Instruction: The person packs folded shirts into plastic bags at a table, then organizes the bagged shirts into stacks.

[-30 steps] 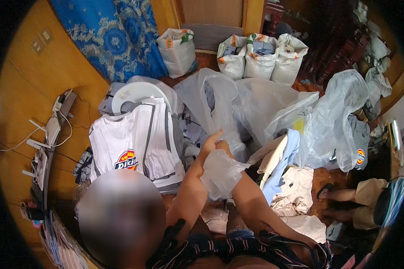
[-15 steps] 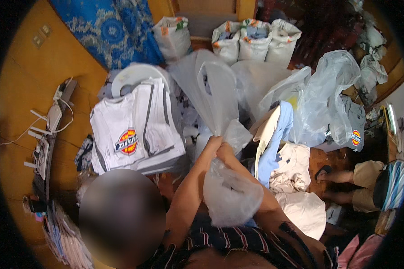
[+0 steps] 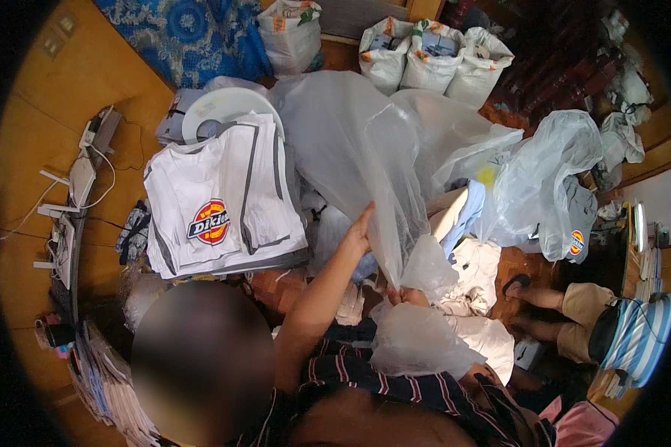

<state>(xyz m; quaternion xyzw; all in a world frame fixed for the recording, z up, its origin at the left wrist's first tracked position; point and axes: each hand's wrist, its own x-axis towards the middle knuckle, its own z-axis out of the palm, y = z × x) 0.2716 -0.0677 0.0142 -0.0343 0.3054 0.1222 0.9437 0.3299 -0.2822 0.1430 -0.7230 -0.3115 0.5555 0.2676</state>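
A large translucent plastic bag point(image 3: 350, 141) spreads out in front of me, its gathered neck drawn down toward my body. My left hand point(image 3: 361, 229) lies against the left side of the bag with fingers stretched out. Closer to my chest, my right hand point(image 3: 408, 296) is closed around the bunched plastic. Below that grip a loose, crumpled end of the bag hangs over my right forearm and hides most of it. Left of the bag sits a stack of folded white shirts point(image 3: 194, 182) with dark trim and a round red-yellow emblem.
Behind the shirts stands a white round tub point(image 3: 201, 112). Several white sacks point(image 3: 432, 63) line the back. Beige cloth point(image 3: 477, 276) and a light blue garment point(image 3: 466, 216) lie to the right, near another clear bag point(image 3: 552, 164). Another person's legs point(image 3: 544, 298) show at right.
Both hands were together at the bag's twisted neck. My left hand has let go and opened against the bag; my right has moved down and right with the neck. The bag has spread wider.
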